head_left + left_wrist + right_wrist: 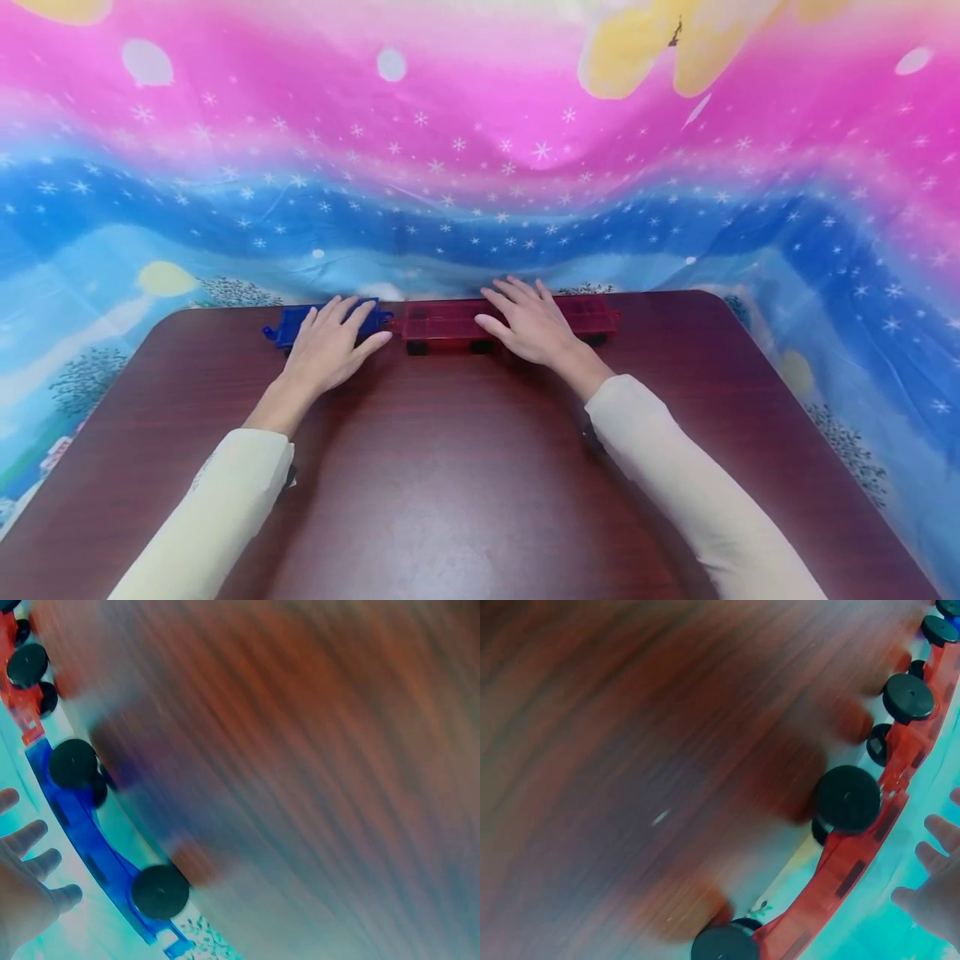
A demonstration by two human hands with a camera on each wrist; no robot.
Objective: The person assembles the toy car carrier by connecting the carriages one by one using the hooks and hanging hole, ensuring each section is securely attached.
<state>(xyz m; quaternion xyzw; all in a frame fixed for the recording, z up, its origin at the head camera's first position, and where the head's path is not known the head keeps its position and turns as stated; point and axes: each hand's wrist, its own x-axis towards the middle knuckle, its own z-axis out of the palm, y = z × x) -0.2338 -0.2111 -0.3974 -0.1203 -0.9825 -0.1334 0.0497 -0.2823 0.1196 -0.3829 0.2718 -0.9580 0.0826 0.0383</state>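
Across the surface [465,467], we see left hand [324,346] and right hand [532,323] with fingers spread, gripping nothing; contact unclear. Along the far edge, end to end: blue wagon [86,836], 11 o'clock; first red wagon [442,321], 12; second red wagon [590,315], 1. We judge them light, stiff, apt to roll; best pinched by the sidewalls.

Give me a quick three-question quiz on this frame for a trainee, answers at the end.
1. True or false: in the head view, the left hand partly covers the blue toy wagon.
2. The right hand is: A. clenched in a fist; B. open, fingers spread; C. out of the head view.
3. How many red toy wagons stand in the row?

Key: 1. True. 2. B. 3. Two.
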